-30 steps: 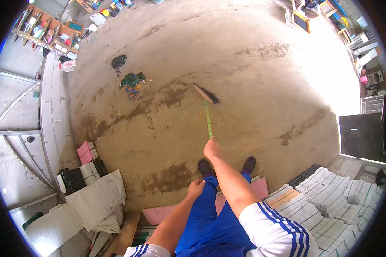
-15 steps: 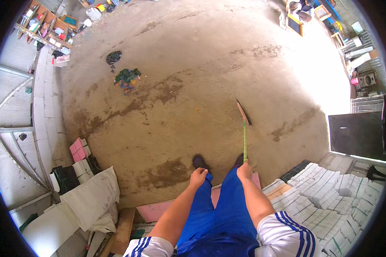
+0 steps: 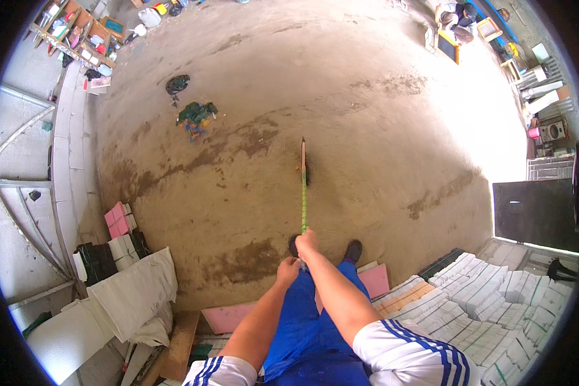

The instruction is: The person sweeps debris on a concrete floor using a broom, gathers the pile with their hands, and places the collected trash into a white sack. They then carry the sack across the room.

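Observation:
My right hand point(image 3: 307, 242) is wrapped round the yellow-green striped handle of a broom point(image 3: 304, 207). Just below it, my left hand point(image 3: 288, 270) is closed, its fingertips at the handle's upper end by my right wrist; that contact is partly hidden. The handle points straight ahead, away from me. At its far end the narrow pinkish-brown head is over the dirt floor point(image 3: 367, 193), seen almost edge-on, with a dark patch beside it. A small orange bit lies right by the head.
Ahead to the left lie a dark green heap of litter point(image 3: 196, 112) and a black bag point(image 3: 177, 84). Stacks of white paper point(image 3: 476, 283) stand at my right, with white sacks point(image 3: 135, 299) at my left. A person point(image 3: 458, 22) crouches far right near framed boards.
The broom has swung from right to left, its head now in front of me. My right hand moved left with it and now meets my left hand, which was apart from it.

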Tool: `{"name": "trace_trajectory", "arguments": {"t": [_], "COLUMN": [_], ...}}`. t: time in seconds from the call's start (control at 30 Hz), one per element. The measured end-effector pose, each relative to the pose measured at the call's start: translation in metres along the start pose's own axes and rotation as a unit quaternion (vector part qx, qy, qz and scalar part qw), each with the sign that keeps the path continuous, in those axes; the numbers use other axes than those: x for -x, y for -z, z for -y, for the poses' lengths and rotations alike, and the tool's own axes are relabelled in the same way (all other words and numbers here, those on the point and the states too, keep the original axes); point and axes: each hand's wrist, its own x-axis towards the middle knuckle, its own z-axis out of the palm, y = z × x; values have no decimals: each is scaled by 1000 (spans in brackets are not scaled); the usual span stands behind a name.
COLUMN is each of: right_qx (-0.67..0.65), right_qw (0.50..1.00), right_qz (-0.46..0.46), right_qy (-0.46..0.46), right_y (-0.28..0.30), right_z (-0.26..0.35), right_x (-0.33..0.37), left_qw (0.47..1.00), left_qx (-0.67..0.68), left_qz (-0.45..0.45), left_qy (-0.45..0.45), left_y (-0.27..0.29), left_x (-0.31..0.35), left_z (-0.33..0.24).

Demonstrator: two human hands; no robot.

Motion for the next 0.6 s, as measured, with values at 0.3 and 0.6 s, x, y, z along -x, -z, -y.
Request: {"name": "trace_trajectory", "arguments": {"t": [0.3, 0.6], "right_qx": [219, 128], "right_qw": [976, 991], "right_qz": [-15, 34], "right_qy": [9, -11], "right_y": [57, -58], "right_z": [-21, 78], "right_x": [4, -14], "left_qw": [999, 998], "left_qx": [-13, 14], "left_qz": [-38, -35], "left_qy": [4, 42], "left_y": [26, 35], "left_x": [-5, 11], "left_z": [13, -1]}}
